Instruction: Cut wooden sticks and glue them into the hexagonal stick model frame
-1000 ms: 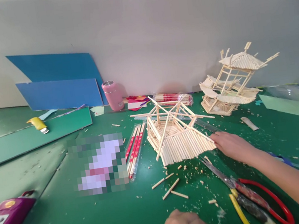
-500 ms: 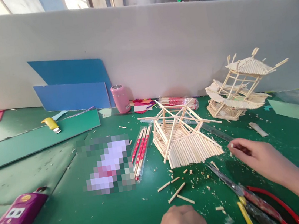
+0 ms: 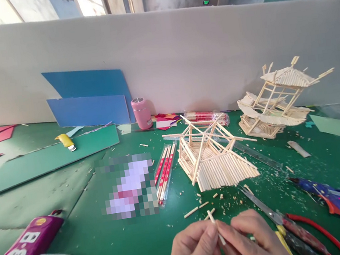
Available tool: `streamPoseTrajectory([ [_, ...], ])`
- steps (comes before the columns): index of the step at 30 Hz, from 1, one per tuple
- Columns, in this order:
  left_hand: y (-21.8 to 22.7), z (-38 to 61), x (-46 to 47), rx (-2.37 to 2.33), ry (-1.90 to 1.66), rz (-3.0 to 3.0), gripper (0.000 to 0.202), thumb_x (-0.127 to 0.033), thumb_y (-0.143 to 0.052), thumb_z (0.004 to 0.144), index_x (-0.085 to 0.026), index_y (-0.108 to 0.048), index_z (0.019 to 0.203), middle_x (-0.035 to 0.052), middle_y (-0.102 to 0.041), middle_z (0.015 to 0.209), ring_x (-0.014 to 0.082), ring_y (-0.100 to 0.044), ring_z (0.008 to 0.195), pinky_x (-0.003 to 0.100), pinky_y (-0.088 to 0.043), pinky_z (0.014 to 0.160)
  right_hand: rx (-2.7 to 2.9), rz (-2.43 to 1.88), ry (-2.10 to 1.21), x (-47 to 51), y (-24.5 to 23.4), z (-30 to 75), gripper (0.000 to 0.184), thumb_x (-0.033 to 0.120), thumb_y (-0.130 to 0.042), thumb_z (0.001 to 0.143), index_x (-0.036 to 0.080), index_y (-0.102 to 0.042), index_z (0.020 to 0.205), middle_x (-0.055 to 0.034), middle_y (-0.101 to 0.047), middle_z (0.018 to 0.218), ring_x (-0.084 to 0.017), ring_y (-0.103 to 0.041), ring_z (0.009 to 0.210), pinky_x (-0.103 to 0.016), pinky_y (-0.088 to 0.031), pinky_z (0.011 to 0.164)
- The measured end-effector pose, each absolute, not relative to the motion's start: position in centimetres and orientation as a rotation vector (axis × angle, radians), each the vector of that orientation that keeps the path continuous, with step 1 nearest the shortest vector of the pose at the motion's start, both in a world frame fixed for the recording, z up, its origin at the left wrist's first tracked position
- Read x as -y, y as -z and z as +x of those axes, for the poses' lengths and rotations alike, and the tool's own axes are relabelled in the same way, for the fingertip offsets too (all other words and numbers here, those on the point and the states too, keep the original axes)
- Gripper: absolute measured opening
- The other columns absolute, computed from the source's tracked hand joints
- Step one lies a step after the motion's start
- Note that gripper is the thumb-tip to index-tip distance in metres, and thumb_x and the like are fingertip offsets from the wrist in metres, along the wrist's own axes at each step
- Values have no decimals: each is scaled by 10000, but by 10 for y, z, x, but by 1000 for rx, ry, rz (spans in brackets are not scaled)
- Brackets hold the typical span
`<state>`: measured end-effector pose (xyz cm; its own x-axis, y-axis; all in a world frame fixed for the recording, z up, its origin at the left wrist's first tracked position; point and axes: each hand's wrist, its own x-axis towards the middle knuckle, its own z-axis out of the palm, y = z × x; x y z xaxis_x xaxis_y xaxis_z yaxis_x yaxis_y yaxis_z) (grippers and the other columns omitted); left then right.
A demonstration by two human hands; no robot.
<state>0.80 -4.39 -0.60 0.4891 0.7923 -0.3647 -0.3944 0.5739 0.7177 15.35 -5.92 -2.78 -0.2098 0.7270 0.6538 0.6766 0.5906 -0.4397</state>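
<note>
At the front middle my two hands meet over a short wooden stick point(image 3: 222, 239). My left hand point(image 3: 191, 250) pinches it between thumb and fingers. My right hand point(image 3: 253, 238) grips the same stick from the other side, fingertips touching the left ones. Just beyond stands a stick-built roof frame point(image 3: 221, 171), its front slope covered with sticks laid side by side and its other parts open. Cut stick pieces point(image 3: 191, 212) and crumbs lie between it and my hands. To the right rest pliers point(image 3: 277, 216) with long jaws and a blue glue gun point(image 3: 330, 199).
A taller stick pavilion point(image 3: 275, 103) stands at the back right. Packed red-banded sticks point(image 3: 165, 173) lie left of the frame. A pink bottle point(image 3: 142, 113), blue boards point(image 3: 89, 109) and a yellow cutter point(image 3: 65, 142) are farther back. A purple power bank point(image 3: 25, 251) with a white charger lies front left.
My right hand has come from the right side to the front middle and joined my left hand on the short stick. The glue gun now shows at the right. The view has shifted slightly.
</note>
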Motion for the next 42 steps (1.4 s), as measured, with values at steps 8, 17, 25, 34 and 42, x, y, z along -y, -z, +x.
streamPoseTrajectory([
  [8,5,-3,36,-871,-826,608,296,-419,-683,676,-127,-640,648,-61,-406,461,62,-315,463,211,-193,479,1447,-1197,-543,57,11,135,202,174,-529,794,272,-627,940,-18,-595,773,-147,-578,664,-232,-473,559],
  [17,3,-7,31,-870,-736,728,328,-449,-668,674,-132,-611,614,-67,-399,455,57,-295,433,215,-178,439,972,-1128,-1366,46,-1,118,211,383,-571,784,192,-576,694,25,-493,601,-103,-447,571,-189,-385,533],
  [25,-1,-13,31,-941,-710,809,333,-459,-671,666,-138,-603,605,-74,-402,433,50,-300,410,202,-203,418,848,-1182,-1342,45,-2,111,246,417,-629,727,187,-577,657,35,-469,561,-91,-407,545,-188,-344,517],
  [34,4,-11,29,-957,-672,848,373,-507,-648,658,-139,-595,635,-68,-415,452,51,-306,399,203,-203,406,819,-1229,-1317,44,-2,110,281,445,-631,713,188,-553,628,34,-464,543,-96,-401,529,-200,-335,507],
  [42,-9,-10,27,-1016,-795,881,321,-442,-658,676,-154,-563,570,-69,-401,452,64,-303,432,208,-204,427,805,-1226,-1284,45,11,110,299,448,-612,730,189,-546,596,35,-417,559,-98,-343,539,-205,-284,505],
])
